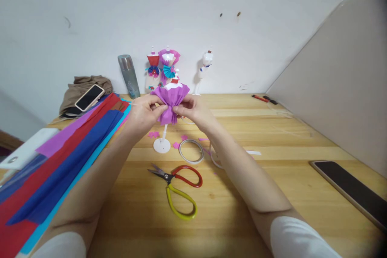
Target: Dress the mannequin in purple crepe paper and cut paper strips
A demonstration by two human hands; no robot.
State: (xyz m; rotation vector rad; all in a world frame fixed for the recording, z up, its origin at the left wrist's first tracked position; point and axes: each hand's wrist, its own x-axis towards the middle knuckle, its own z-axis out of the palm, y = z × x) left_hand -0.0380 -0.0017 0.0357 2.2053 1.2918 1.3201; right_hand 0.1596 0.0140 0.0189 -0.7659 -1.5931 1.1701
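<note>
Above the middle of the wooden table (272, 193), both hands meet on a piece of pleated purple paper (170, 100) wrapped about a small white mannequin stand (162, 144); the left hand (144, 113) pinches the paper's left side between thumb and fingertips, and the right hand (191, 111) pinches its right side at the gathered waist, the fingers of both curled inward; the paper flares wide at the top and narrows below, and the stand's thin post runs down to a round base resting on the wood. Just in front of the base lie scissors (178, 187) with one red and one yellow handle loop, blades pointing left; beside the base sits a ring of clear tape (191, 151), and a second ring, partly hidden under the right forearm, seems to lie next to it, though the view is too poor to be sure; small pink paper scraps (153, 134) are scattered near the base. To the left, long sheets of crepe paper (60, 161) in red, blue, purple and teal fan out along the table edge; behind them a phone (89, 97) rests on a brown cloth (87, 82). Against the wall stand a grey bottle (129, 75), dressed mannequin figures (161, 68) in red, purple and teal, and a bare white one (205, 66); a dark tablet (353, 191) lies at the far right.
</note>
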